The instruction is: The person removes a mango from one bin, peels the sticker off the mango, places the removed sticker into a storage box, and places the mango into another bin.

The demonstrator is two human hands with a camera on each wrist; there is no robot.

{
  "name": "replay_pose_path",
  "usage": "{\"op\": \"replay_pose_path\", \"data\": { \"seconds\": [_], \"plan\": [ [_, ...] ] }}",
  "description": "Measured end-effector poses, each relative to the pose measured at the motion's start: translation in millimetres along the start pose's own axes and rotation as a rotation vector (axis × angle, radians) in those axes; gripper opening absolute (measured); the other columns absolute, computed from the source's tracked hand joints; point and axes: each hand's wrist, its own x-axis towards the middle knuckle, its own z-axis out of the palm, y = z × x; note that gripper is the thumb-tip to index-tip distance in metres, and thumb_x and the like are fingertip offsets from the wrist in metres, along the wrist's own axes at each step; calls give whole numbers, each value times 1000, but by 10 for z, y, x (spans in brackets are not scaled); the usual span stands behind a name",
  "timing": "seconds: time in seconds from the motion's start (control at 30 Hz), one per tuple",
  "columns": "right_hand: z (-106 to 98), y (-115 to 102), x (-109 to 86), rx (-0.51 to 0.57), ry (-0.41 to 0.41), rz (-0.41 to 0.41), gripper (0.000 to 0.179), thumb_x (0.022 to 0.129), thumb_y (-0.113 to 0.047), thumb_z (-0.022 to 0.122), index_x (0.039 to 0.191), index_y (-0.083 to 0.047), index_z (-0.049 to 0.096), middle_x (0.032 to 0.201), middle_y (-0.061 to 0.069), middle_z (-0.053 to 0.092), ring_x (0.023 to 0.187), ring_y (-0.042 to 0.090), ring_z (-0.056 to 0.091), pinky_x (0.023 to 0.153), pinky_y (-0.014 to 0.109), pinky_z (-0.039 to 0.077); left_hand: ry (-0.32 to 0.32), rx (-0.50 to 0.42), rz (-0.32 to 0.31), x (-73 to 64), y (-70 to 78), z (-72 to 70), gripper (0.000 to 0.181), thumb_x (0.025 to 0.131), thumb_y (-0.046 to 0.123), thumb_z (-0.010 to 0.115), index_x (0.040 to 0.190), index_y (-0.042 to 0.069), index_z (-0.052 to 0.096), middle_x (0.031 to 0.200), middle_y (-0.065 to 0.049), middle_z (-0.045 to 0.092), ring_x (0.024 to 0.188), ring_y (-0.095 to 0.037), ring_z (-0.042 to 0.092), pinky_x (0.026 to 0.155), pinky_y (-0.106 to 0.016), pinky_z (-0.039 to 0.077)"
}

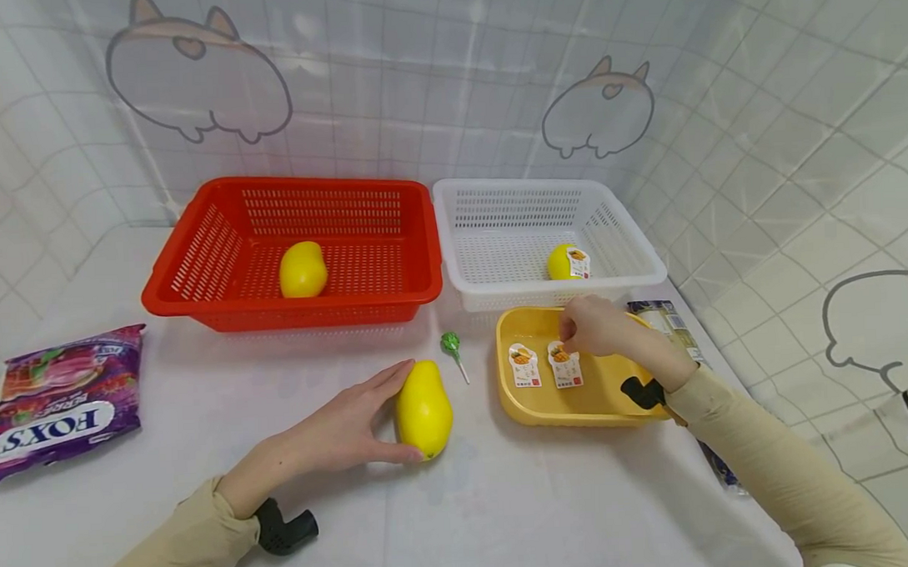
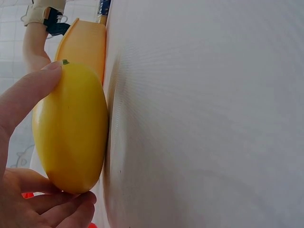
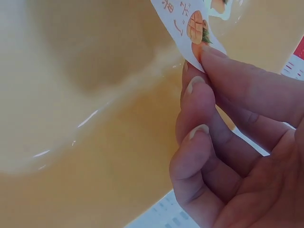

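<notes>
A yellow mango (image 1: 424,411) lies on the white table, and my left hand (image 1: 346,425) grips it by its two ends. In the left wrist view the thumb (image 2: 35,88) presses beside the small green stem mark, with the fingers at the opposite end. My right hand (image 1: 601,324) reaches into a yellow tub (image 1: 564,418). Between thumb and fingertips it pinches a white sticker (image 3: 183,31) with a mango picture and writing. A second such sticker (image 1: 524,366) sits in the tub, left of the pinched one.
Behind stand a red basket (image 1: 320,311) holding one mango (image 1: 303,270) and a white basket (image 1: 552,292) holding a mango with a sticker (image 1: 578,262). A green lollipop (image 1: 450,343) lies mid-table. A purple FOX'S bag (image 1: 63,397) is far left; another packet (image 1: 669,322) lies beyond the tub.
</notes>
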Motion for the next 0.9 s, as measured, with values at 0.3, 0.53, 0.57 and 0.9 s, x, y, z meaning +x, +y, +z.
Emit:
{"op": "replay_pose_path", "data": {
  "seconds": [0.3, 0.53, 0.57, 0.9],
  "plan": [
    [22, 80, 19, 21, 5, -8, 12, 82, -10, 79, 76, -7, 70, 74, 3, 62, 67, 17, 53, 61, 26, 44, -6, -5, -3, 7, 2, 1, 119, 71, 67, 79, 160, 10, 22, 165, -7, 25, 150, -28, 30, 118, -50, 33],
    [46, 107, 49, 35, -21, 17, 11, 82, -9, 79, 76, -7, 71, 74, 3, 62, 66, 17, 53, 58, 24, 43, 0, -2, -9, 7, -5, 3, 120, 71, 68, 78, 160, 10, 23, 165, -7, 25, 149, -29, 31, 118, -51, 33],
    [52, 109, 54, 34, -25, 18, 11, 82, -9, 79, 76, -8, 71, 74, 3, 62, 65, 17, 53, 58, 24, 43, -1, -4, -11, 6, -3, 3, 120, 71, 68, 78, 160, 11, 23, 165, -7, 25, 150, -29, 30, 118, -51, 33],
    [93, 139, 94, 17, -47, 28, 10, 82, -11, 79, 76, -7, 71, 74, 3, 62, 66, 17, 53, 57, 24, 43, 2, -15, -14, -1, 6, 1, 119, 70, 68, 79, 160, 13, 23, 165, -4, 26, 149, -28, 32, 117, -53, 33]
  ]
}}
